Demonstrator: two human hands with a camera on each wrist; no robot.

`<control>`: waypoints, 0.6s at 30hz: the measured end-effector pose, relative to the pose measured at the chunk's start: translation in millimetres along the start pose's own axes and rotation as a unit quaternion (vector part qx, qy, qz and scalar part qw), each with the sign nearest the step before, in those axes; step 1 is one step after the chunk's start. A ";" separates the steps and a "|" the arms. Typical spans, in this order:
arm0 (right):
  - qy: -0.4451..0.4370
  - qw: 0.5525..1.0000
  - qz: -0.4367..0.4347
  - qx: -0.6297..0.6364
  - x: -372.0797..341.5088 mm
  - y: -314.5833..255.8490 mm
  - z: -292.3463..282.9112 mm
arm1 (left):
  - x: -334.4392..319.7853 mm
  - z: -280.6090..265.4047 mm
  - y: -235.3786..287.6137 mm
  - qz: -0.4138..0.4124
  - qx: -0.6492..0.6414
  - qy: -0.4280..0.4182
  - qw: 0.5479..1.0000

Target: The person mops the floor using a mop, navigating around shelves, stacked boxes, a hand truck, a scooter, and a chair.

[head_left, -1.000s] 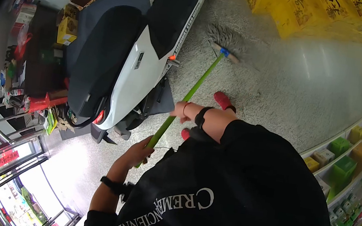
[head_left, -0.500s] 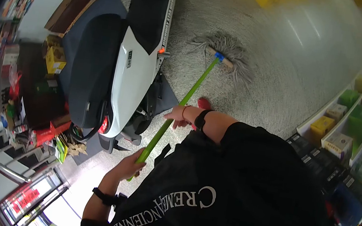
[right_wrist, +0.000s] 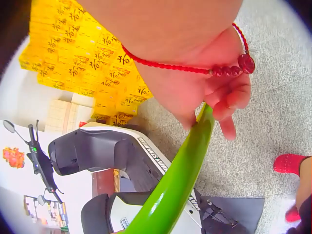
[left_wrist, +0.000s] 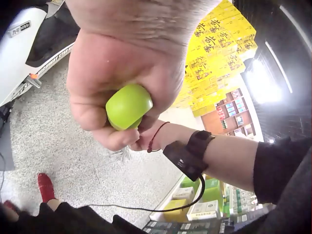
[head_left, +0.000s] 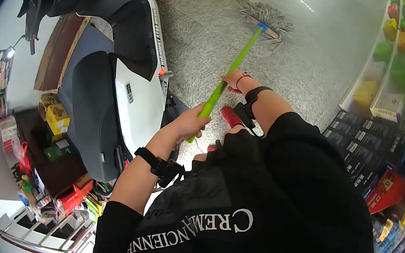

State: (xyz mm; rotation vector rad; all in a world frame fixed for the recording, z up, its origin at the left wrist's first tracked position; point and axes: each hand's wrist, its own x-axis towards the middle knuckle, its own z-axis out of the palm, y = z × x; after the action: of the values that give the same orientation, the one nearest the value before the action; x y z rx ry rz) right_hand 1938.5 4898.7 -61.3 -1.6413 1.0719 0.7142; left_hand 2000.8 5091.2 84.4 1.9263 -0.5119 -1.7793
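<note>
Both hands hold a mop with a bright green handle [head_left: 245,53]. My left hand [head_left: 190,123] grips it near the top end; in the left wrist view the rounded green handle end [left_wrist: 129,105] pokes out of the curled fingers. Lower down, my right hand [head_left: 234,80] has its thumb and fingers around the handle, as the right wrist view also shows [right_wrist: 214,92]. At the far end, a blue clamp [head_left: 262,27] and wooden bar join the handle to a grey string mop head [head_left: 269,15], which lies spread on the speckled floor [head_left: 201,32].
A white and black scooter [head_left: 135,101] stands to the left of the mop. Stacked yellow cartons [right_wrist: 83,58] are beyond it. Shelves of boxed goods [head_left: 375,94] and dark boxes [head_left: 362,145] line the right side. Red shoes [head_left: 230,115] are below the hands.
Both arms have reached forward with the mop, and the mop head has slid farther ahead and away from the scooter. The head view has shifted, showing more of the scooter's front.
</note>
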 end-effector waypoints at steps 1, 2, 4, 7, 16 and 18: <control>0.005 1.000 0.000 0.007 -2.0 4.1 7.4 | -5.2 0.6 -4.7 -0.010 0.003 -0.010 1.000; 0.014 1.000 0.003 0.011 -1.8 10.5 20.9 | -11.7 0.8 -11.2 -0.019 0.007 -0.019 1.000; 0.026 0.999 0.005 0.022 -3.1 20.9 57.2 | -24.2 -1.0 -48.1 -0.012 0.017 -0.030 0.999; -0.005 0.998 -0.027 -0.051 -28.9 28.5 120.4 | -69.4 -2.2 -102.2 -0.022 0.021 -0.053 0.998; -0.342 0.929 -0.139 -0.038 -173.4 39.4 330.5 | -270.7 -0.8 -278.7 -0.101 0.098 -0.068 0.988; -0.377 0.924 -0.055 0.011 -217.5 36.3 336.8 | -301.4 0.0 -306.2 -0.069 0.204 -0.063 0.974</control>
State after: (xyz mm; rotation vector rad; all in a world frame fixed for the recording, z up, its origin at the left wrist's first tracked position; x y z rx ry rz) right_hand 1827.2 5280.5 1.0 -1.2140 0.4221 1.1274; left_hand 1960.9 5512.6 158.1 2.1710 -0.8644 -2.0184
